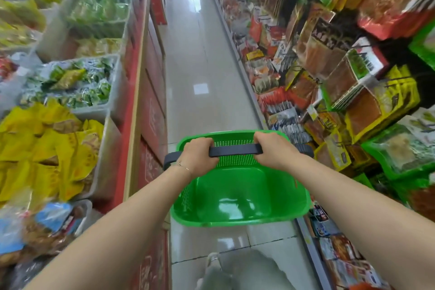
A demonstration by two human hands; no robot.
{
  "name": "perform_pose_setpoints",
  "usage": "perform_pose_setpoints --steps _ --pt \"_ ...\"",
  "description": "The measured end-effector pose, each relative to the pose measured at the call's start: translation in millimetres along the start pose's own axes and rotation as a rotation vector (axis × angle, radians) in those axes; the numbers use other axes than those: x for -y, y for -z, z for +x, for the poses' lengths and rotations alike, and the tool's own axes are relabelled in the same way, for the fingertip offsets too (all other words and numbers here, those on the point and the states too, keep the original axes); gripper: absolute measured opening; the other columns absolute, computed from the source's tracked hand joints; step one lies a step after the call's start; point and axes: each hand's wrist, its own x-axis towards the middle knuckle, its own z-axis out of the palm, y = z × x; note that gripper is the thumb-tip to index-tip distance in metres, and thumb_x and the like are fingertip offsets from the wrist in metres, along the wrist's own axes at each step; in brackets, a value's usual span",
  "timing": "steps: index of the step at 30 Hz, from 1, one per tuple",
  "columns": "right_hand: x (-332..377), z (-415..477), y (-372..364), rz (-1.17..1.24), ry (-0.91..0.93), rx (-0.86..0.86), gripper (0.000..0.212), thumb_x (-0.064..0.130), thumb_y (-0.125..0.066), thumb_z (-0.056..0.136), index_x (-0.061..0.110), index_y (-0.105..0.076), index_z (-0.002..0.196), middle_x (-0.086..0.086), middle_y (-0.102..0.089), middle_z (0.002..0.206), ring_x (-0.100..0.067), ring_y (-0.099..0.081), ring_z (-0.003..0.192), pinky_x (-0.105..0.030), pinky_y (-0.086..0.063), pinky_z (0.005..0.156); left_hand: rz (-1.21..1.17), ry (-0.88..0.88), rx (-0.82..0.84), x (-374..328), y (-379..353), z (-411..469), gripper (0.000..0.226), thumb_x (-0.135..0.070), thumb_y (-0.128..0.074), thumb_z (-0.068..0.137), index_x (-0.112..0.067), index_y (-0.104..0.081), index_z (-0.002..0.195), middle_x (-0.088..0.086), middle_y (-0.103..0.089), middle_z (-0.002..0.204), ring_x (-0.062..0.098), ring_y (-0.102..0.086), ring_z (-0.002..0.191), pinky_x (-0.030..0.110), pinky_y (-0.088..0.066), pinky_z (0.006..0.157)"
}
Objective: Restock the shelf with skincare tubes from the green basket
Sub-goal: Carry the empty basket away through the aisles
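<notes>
1. Pale glossy floor tiles [207, 59] run down a narrow shop aisle toward bright light at the far end.
2. On the left stands a red display stand [150, 110] carrying clear bins [113, 92] of green and white packets, with yellow packets [47, 143] heaped nearer the camera.
3. On the right, shelves of hanging packets [329, 54] in orange, red, yellow and green line the whole aisle.
4. Head view: the green basket [235, 195] hangs over the floor in the middle of the aisle, between the 2 sides. Its walls are perforated with small holes, and its smooth, shiny bottom is in plain sight.
5. A black handle [235, 149] crosses above the basket's far half.
6. The left hand [199, 155] is curled round the handle's left part, with a thin bracelet [183, 166] at the wrist.
7. The right hand [273, 150] grips the handle's right part, fingers wrapped over it.
8. A pale trouser leg [247, 271] shows below the basket.
9. Print on the packets and red panels is too blurred to read.
</notes>
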Motion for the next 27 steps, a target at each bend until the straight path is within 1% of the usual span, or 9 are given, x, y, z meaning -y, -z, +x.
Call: perform_pose_setpoints --steps 5,9,13,17,19,22,24,27 --pt "-10.0 58.7 13.2 0.018 -0.003 0.007 0.015 0.018 -0.061 0.081 0.014 -0.048 0.089 -0.007 -0.059 0.087 -0.029 -0.058 0.079 -0.043 -0.051 0.072 -0.004 0.006 0.014 15.7 10.1 59.1 0.034 -0.019 -0.060 0.080 -0.024 -0.032 0.062 -0.004 -0.041 0.068 0.025 -0.048 0.073 0.032 -0.036 0.066" --pt "-26.1 117.2 19.9 0.016 0.016 0.017 0.013 0.019 -0.059 0.082 0.014 -0.048 0.088 -0.006 -0.057 0.084 -0.030 -0.057 0.079 -0.042 -0.051 0.071 0.027 0.035 0.001 27.1 13.2 111.6 0.029 -0.018 -0.059 0.081 -0.021 -0.034 0.065 -0.001 -0.045 0.073 0.026 -0.048 0.075 0.032 -0.034 0.067" --pt "-45.0 177.8 26.7 0.030 0.033 0.087 0.013 0.020 -0.059 0.082 0.015 -0.049 0.088 -0.004 -0.056 0.084 -0.029 -0.057 0.080 -0.041 -0.050 0.072 0.035 0.072 0.025 39.1 10.2 164.6 0.015 -0.020 -0.058 0.080 -0.016 -0.045 0.076 0.002 -0.049 0.078 0.026 -0.050 0.079 0.033 -0.035 0.070" --pt "-65.5 231.2 32.0 0.033 0.044 0.163 0.015 0.020 -0.060 0.082 0.015 -0.047 0.087 -0.010 -0.059 0.092 -0.032 -0.058 0.086 -0.041 -0.050 0.074 0.041 0.090 0.040 49.2 7.1 215.4 0.016 -0.021 -0.059 0.080 -0.015 -0.045 0.077 0.002 -0.050 0.079 0.027 -0.051 0.081 0.033 -0.034 0.070" --pt "-72.7 255.9 33.3 0.030 0.053 0.189 0.015 0.019 -0.059 0.083 0.014 -0.046 0.089 -0.010 -0.058 0.093 -0.032 -0.058 0.086 -0.039 -0.049 0.073 0.047 0.102 0.031 55.3 5.0 237.8 0.016 -0.021 -0.059 0.080 -0.015 -0.045 0.077 0.002 -0.049 0.079 0.026 -0.050 0.080 0.034 -0.034 0.070" --pt "-77.4 289.9 35.4 0.012 0.072 0.224 0.016 0.019 -0.058 0.085 0.013 -0.043 0.089 -0.009 -0.054 0.090 -0.030 -0.055 0.082 -0.035 -0.044 0.066 0.051 0.132 0.043 66.4 3.2 267.0 0.019 -0.020 -0.060 0.079 -0.016 -0.042 0.075 0.000 -0.046 0.077 0.026 -0.048 0.079 0.035 -0.035 0.071" --pt "-79.0 311.2 34.4 0.001 0.077 0.238 0.017 0.019 -0.058 0.085 0.013 -0.044 0.091 -0.009 -0.055 0.091 -0.029 -0.053 0.081 -0.035 -0.043 0.066 0.046 0.154 0.051 74.2 2.8 284.6 0.020 -0.019 -0.060 0.079 -0.016 -0.041 0.074 -0.001 -0.043 0.077 0.025 -0.045 0.078 0.036 -0.036 0.072" --pt "-81.3 341.3 30.3 -0.005 0.082 0.244 0.018 0.019 -0.059 0.086 0.013 -0.044 0.091 -0.008 -0.056 0.090 -0.030 -0.054 0.080 -0.034 -0.043 0.065 0.061 0.165 0.080 86.4 3.0 308.1 0.018 -0.020 -0.061 0.080 -0.014 -0.044 0.078 0.001 -0.045 0.081 0.025 -0.046 0.081 0.037 -0.038 0.074"
